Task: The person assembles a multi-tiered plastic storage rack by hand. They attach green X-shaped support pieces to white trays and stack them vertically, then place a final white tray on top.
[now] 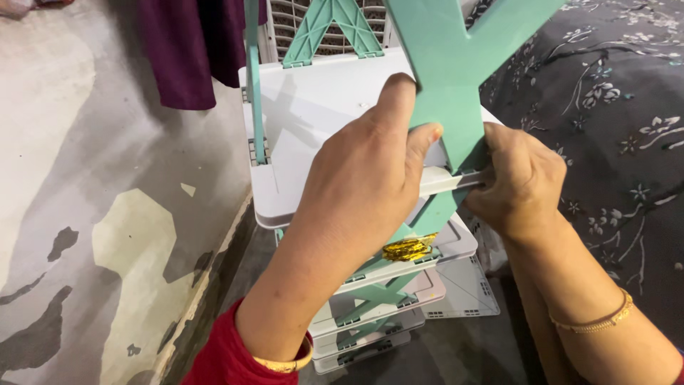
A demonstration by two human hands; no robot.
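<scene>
A white plastic rack of stacked shelves (320, 100) stands on the floor, joined by mint-green cross-shaped side panels. My left hand (363, 178) grips the near green side panel (456, 78) at its middle, thumb on its edge. My right hand (516, 182) pinches the same panel's lower part where it meets the top shelf's rim. Another green panel (254, 85) stands upright on the shelf's left side, and a third (331, 32) at the back. A gold crumpled thing (407, 249) lies on a lower shelf.
A grey floral-patterned cloth (605, 107) covers the surface to the right. Dark purple fabric (189, 50) hangs at the top left. The worn grey floor (85, 214) with pale patches spreads to the left. A white slatted object (285, 21) stands behind the rack.
</scene>
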